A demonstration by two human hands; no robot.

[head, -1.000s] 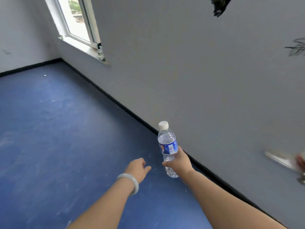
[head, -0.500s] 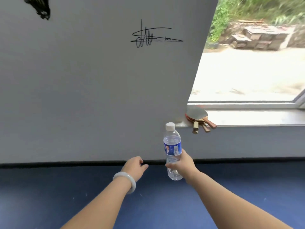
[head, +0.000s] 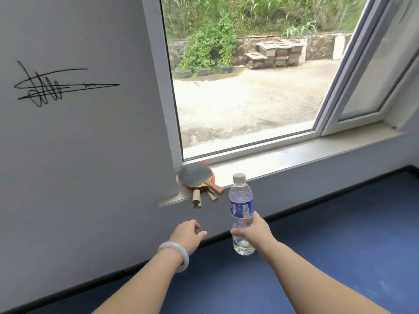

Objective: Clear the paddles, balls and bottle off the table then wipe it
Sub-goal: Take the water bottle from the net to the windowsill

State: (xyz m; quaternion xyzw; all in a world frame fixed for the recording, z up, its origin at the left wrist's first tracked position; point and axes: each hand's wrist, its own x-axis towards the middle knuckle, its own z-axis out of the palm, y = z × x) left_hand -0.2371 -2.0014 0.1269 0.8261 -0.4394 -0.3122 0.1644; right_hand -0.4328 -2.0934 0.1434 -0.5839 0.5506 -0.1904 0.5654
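**Hands at the sill: bottle in transit**

Right hand [head: 254,231] wrapped around lower half of water bottle [head: 241,210], just under the blue label, thumb toward the left side; bottle upright, white cap on, clear of any surface. Left hand [head: 187,233] empty, fingers loosely curled, white bangle [head: 175,253] at the wrist, level with the right and just to its left.

Bottle clear plastic, thin-walled by the look of it, water visible only near the base: judged light, easily dented under a hard squeeze, not fragile. Best hold judged around the ribbed waist below the label, as now; cap end too narrow for a steady carry.

Paddles [head: 199,181] stacked ahead of and above the left hand, on the left end of the windowsill [head: 306,155], handles overhanging the edge. Bare sill ahead of the right hand, beside the paddles: likely set-down spot, flat enough for an upright stand. Risk: knocking the overhanging handles in passing. Balls and table not in view. Blue floor [head: 340,234] beneath both forearms.
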